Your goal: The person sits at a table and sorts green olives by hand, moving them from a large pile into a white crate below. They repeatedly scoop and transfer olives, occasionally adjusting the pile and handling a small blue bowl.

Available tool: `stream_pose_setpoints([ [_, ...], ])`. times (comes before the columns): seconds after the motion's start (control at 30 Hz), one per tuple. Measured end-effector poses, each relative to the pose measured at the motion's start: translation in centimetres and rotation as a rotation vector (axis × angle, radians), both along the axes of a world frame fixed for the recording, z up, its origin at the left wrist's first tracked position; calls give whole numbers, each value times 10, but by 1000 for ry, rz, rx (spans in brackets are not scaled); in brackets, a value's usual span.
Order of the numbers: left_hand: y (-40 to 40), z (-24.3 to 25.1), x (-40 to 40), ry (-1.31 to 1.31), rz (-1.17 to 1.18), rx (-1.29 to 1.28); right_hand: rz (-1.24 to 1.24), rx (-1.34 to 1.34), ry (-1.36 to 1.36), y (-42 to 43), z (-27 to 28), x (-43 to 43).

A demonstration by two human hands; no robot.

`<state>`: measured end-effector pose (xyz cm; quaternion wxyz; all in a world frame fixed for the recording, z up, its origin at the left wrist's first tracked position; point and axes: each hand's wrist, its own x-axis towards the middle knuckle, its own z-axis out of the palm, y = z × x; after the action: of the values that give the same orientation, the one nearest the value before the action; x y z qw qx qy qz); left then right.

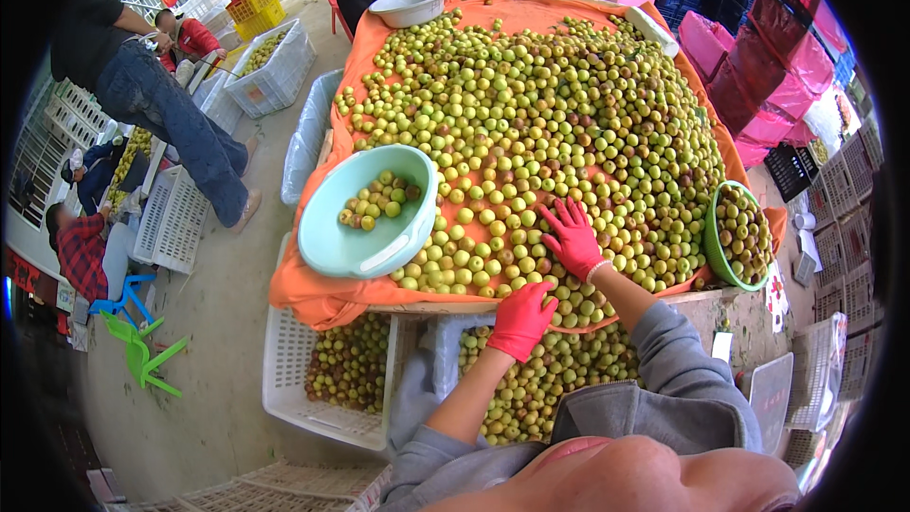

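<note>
Both of my hands wear red gloves at the near edge of a table draped in orange cloth. Many small round green-and-brown fruits, jujube-like, cover the cloth. My left hand is over the table's edge, its fingers by a few fruits; whether it grips one is hidden. Farther in, my right hand lies spread on the fruits, palm down, a beaded bracelet at its wrist. A pale turquoise basin at the left holds several fruits. A full green basket stands at the right edge.
Below the table edge are a white crate partly filled with fruit and a lined container of fruit. A grey basin sits at the far left corner. Across the table sits a person in dark gloves. More people and crates are at the left.
</note>
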<state>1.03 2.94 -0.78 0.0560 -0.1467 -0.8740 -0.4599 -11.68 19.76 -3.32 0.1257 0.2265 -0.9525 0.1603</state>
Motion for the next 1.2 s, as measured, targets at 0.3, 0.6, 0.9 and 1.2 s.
stream_pose_setpoints([
  [0.3,9,5,5,-153,-23,-36,-14,-11,10,0,0,0],
  [0.6,7,-16,7,-53,-56,-204,-17,-26,5,0,2,1],
  [0.9,6,-23,10,-10,-132,-235,-26,-27,4,-1,1,0],
  [1.2,8,-8,9,-130,-178,-234,-29,-18,6,-1,2,1],
])
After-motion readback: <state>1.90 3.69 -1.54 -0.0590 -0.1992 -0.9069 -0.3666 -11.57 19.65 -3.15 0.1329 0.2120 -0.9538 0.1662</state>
